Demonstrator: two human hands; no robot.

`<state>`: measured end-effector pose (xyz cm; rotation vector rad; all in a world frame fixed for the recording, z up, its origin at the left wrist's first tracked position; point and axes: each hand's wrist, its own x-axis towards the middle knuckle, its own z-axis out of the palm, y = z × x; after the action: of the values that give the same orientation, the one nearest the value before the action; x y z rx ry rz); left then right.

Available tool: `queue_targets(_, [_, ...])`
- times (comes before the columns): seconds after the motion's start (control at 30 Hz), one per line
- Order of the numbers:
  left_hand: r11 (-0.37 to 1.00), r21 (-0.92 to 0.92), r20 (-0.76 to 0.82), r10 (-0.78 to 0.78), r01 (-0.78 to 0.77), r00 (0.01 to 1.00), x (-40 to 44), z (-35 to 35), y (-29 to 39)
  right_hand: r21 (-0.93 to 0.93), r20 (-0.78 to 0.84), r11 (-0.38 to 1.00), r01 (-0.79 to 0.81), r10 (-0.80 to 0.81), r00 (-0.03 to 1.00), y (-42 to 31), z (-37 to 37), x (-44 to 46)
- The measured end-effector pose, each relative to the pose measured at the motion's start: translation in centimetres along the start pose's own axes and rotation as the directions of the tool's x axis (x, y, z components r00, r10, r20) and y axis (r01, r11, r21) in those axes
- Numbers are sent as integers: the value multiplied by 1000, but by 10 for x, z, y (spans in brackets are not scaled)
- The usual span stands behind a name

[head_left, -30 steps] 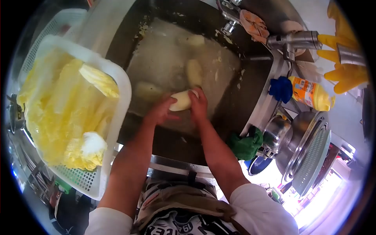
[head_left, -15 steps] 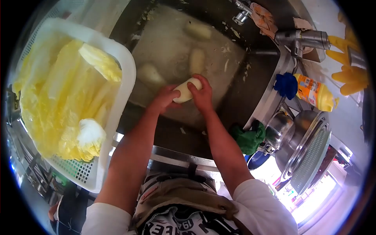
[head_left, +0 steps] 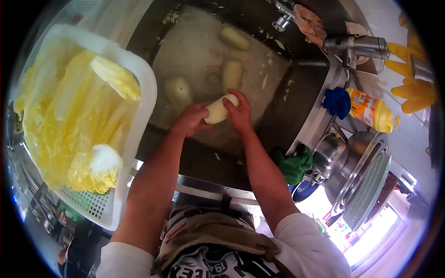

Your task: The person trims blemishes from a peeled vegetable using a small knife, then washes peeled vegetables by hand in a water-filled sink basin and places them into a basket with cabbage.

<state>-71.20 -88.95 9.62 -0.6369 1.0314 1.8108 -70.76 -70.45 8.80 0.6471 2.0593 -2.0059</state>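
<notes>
Over the cloudy water in the sink [head_left: 308, 99], both hands hold a stubby, pale, peeled white radish [head_left: 218, 110]. My left hand [head_left: 193, 119] grips its left end, and my right hand [head_left: 239, 112] wraps round the right end with the thumb on top. Beneath the surface lie more radishes: one [head_left: 177, 91] to the left, another [head_left: 232, 74] just beyond my hands, and a third [head_left: 234, 38] near the far side.
Left of the sink, a white plastic basket [head_left: 148, 88] holds yellow cabbage leaves [head_left: 69, 111]. On the right are a tap [head_left: 357, 47], a blue cloth [head_left: 337, 103], a yellow bottle [head_left: 373, 111], a green cloth [head_left: 293, 164], metal bowls [head_left: 354, 162] and yellow gloves [head_left: 410, 88].
The radish has turned slightly in my hands, which stay at nearly the same spot. The radishes underwater show more clearly, and the view has shifted a little.
</notes>
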Motion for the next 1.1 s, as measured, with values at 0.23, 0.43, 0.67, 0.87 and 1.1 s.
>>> queue_targets(0.23, [948, 275, -118, -134, 162, 984, -2, 11, -6, -290, -94, 934, -207, 187, 978, 61, 7, 12])
queue_targets(0.43, [967, 162, -82, -185, 196, 979, -2, -2, -9, -14, 15, 961, -275, 275, 961, 24, 6, -1])
queue_targets(0.67, [981, 191, 60, -50, 38, 997, 0, 8, -16, -25, -62, 985, -169, 167, 984, 22, -1, -5])
queue_targets(0.87, [877, 478, -43, -34, 50, 999, -11, 21, 5, 204, 66, 945, -255, 246, 967, 9, -1, -6])
queue_targets(1.1, [730, 650, -22, 296, -212, 955, 13, 0, -28, -101, 382, 969, -225, 246, 891, -17, -18, 7])
